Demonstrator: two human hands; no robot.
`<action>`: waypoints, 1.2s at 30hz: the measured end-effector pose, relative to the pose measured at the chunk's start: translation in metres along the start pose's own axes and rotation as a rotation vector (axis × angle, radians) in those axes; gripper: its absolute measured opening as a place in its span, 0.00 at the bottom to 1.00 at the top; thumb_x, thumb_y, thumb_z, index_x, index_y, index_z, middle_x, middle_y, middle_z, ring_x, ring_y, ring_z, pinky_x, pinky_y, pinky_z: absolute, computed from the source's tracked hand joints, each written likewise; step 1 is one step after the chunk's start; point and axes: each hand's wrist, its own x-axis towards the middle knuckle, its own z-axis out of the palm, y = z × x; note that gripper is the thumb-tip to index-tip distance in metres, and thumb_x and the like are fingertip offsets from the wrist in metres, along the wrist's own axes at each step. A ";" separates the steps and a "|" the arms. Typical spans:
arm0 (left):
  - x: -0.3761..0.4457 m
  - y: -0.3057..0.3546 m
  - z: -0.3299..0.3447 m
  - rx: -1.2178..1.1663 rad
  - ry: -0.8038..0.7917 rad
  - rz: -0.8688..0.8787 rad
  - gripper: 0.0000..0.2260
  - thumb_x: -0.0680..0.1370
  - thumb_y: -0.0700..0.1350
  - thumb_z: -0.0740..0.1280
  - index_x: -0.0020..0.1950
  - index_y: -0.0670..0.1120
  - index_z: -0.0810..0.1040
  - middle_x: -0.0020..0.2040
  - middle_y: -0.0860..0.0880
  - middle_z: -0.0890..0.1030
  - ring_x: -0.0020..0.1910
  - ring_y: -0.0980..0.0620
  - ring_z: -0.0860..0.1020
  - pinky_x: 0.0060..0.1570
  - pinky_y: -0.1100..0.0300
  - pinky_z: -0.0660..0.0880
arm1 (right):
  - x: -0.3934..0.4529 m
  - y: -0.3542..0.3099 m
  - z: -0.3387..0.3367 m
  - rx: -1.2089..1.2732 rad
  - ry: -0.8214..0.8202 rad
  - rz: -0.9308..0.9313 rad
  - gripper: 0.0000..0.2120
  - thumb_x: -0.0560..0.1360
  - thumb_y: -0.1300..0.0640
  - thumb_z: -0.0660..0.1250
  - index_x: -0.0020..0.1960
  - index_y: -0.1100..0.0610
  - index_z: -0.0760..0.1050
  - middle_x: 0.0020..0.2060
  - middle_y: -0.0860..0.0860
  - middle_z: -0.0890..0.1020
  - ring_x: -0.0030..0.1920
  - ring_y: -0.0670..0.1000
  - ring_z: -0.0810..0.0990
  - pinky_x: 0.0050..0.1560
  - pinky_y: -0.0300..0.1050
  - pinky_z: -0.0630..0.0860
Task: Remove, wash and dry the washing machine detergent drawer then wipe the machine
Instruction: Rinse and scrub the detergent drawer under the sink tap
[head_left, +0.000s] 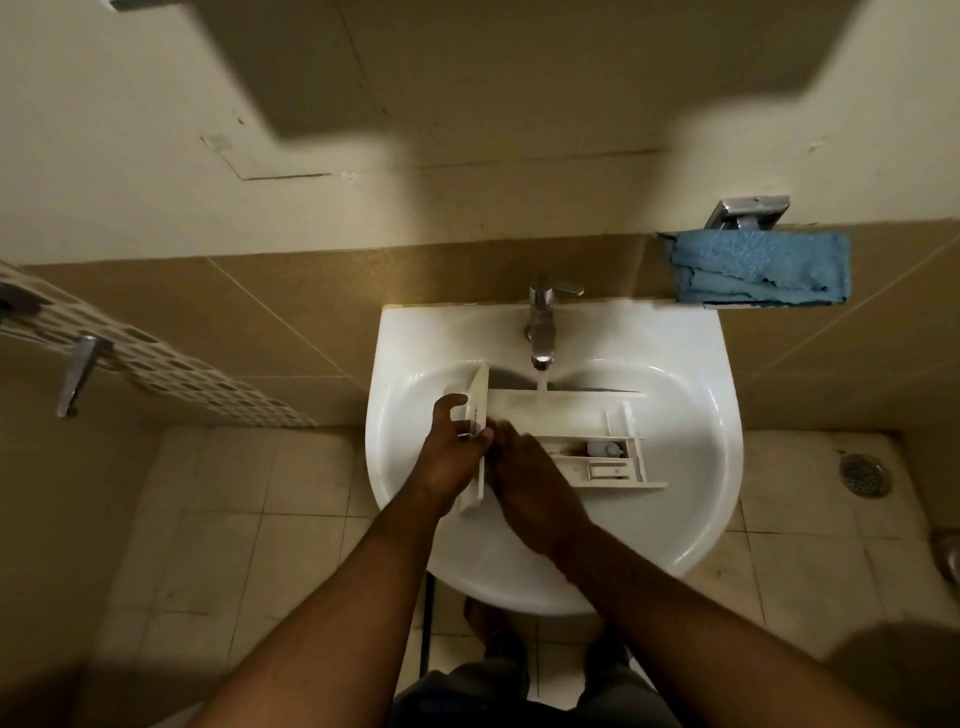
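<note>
Detergent drawer (566, 415) lay across sink (691, 364) under running tap (543, 332). Left grip (449, 452) curled round its front panel; right grip (524, 478) rested w/ fingers inside drawer, can't tell if closed.

One white sink (675, 519) fills the middle of the frame, with one chrome tap (543, 322) at its top edge. One white detergent drawer (571, 415) lies in the basin. Two hands reach in: the left hand (449, 452) and the right hand (530, 483). One blue cloth (763, 267) hangs at upper right. One floor drain (862, 474) sits at the right edge, and one metal lever handle (78, 374) at the left.
</note>
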 end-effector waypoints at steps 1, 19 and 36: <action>0.000 0.000 0.000 -0.003 -0.003 0.000 0.22 0.79 0.41 0.68 0.69 0.55 0.63 0.61 0.46 0.75 0.59 0.44 0.77 0.58 0.48 0.78 | -0.012 0.009 0.001 -0.141 -0.032 -0.041 0.26 0.81 0.51 0.55 0.78 0.55 0.57 0.76 0.53 0.61 0.77 0.53 0.59 0.75 0.53 0.58; 0.001 0.000 0.001 -0.022 -0.009 -0.014 0.22 0.79 0.40 0.69 0.66 0.57 0.63 0.60 0.44 0.75 0.58 0.43 0.77 0.51 0.50 0.80 | -0.035 0.050 -0.051 -0.257 -0.199 0.175 0.24 0.76 0.53 0.64 0.70 0.59 0.70 0.66 0.59 0.74 0.66 0.62 0.72 0.68 0.54 0.68; -0.038 -0.009 -0.019 -0.319 0.178 0.078 0.20 0.76 0.37 0.72 0.59 0.60 0.73 0.57 0.49 0.75 0.58 0.48 0.76 0.58 0.49 0.75 | -0.027 0.057 -0.063 1.492 0.381 1.090 0.14 0.80 0.64 0.62 0.65 0.62 0.70 0.59 0.61 0.78 0.57 0.57 0.78 0.58 0.53 0.77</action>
